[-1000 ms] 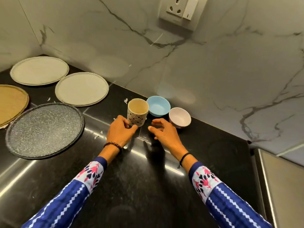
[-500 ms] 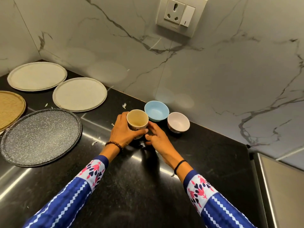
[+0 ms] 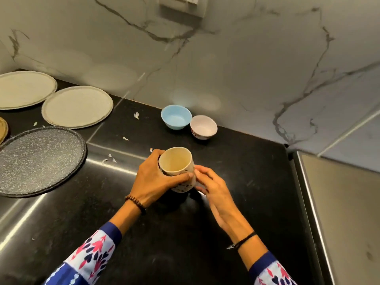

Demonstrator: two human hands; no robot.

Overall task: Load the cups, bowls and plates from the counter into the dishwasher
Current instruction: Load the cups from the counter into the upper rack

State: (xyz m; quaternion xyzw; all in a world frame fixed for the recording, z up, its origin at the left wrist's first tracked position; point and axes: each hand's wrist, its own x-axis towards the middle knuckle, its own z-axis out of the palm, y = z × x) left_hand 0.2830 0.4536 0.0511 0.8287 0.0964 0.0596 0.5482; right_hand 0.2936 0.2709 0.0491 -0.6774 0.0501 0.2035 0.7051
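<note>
My left hand (image 3: 153,179) grips a cream patterned cup (image 3: 175,163), held above the black counter (image 3: 236,171) with its mouth up. My right hand (image 3: 211,188) touches the cup's right side with its fingertips. Behind them, against the marble wall, stand a light blue bowl (image 3: 176,117) and a pink-white bowl (image 3: 203,126), side by side. At the left lie a dark speckled plate (image 3: 39,161), two pale plates (image 3: 78,106) (image 3: 22,89) and the edge of a tan plate (image 3: 3,129).
A marble wall (image 3: 246,68) bounds the counter at the back, with a socket plate (image 3: 181,5) at the top edge. A steel surface (image 3: 339,212) adjoins the counter on the right. Small white scraps (image 3: 136,115) lie on the counter.
My left hand has lifted the cup off the counter and drawn it towards me, away from the two bowls. My right hand has come up to the cup's side.
</note>
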